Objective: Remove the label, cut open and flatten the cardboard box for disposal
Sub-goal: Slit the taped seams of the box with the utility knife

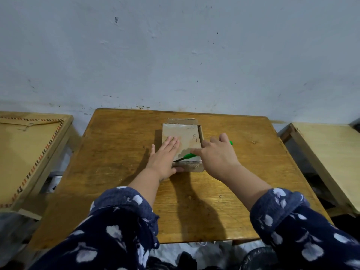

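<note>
Toward the far edge of the counter (120,191), a little right of its middle, lies the cardboard box (183,142), squat and shallow, with its long axis running from the near edge to the far edge. A flap sticks out flat at its far end, and a strip along its right side stands slightly open.

The left hand (165,154) lies palm down on the left half of the box top, fingers (172,142) stretched out flat and together, gripping nothing, while the thumb hooks down over the near wall. It looks to be there only to pin the box.

The right hand (216,154) comes in from the right side and is closed around a green-handled cutter (190,156). The handle runs under the palm, and its green tail shows beyond the knuckles. The dark tip points left and toward the near edge, meeting the box top just short of the near left corner, close beside the left wrist.

So the blade lies crosswise to the box's long axis, along the near seam. I would guess the cut is meant to follow that near edge, and the steadying hand sits rather close to the tip. No label is plain to see on the top, only some dark handwriting near the right side.
</note>
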